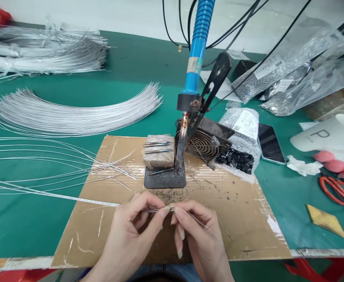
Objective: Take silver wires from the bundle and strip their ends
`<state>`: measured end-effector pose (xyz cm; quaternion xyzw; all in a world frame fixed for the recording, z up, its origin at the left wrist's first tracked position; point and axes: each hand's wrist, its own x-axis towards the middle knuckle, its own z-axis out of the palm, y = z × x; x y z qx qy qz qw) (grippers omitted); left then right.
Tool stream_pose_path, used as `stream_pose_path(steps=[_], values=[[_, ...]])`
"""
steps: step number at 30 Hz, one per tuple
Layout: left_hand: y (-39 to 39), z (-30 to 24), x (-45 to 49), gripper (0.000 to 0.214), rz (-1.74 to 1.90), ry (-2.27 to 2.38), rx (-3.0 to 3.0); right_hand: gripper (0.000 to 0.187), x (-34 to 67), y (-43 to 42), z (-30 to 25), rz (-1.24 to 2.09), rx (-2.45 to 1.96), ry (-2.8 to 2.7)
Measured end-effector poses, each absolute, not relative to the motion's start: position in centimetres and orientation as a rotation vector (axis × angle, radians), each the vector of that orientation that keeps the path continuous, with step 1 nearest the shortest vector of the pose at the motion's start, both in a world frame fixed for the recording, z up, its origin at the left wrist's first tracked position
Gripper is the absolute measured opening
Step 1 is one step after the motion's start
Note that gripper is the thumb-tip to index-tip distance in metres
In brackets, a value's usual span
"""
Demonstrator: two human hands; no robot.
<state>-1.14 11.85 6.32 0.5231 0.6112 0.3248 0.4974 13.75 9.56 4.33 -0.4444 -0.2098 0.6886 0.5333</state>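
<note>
Both hands meet over the near part of a cardboard sheet (242,211). My left hand (130,239) pinches the end of a thin silver wire (72,199) that runs off to the left. My right hand (198,235) pinches the same wire end from the right, and a fine strand trails from its fingers to the lower right. Just beyond them, a blue-handled soldering iron (197,51) rests tip-down in a black stand (165,178) beside a worn sponge block (159,152).
Curved bundles of silver wires (72,111) lie on the green mat at left, more behind (42,51). Right of the stand: a small fan (202,143), a bag of black parts (236,160), a phone (270,144), plastic bags, a white cup (330,135), orange scissors (337,190).
</note>
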Motion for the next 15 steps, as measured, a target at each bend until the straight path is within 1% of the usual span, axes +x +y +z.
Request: stream_pose_path(steps=[15], values=[[11.43, 6.03, -0.96, 0.026, 0.819, 1.507, 1.287, 0.027, 12.97, 9.48, 4.40, 1.603, -1.042, -0.430]])
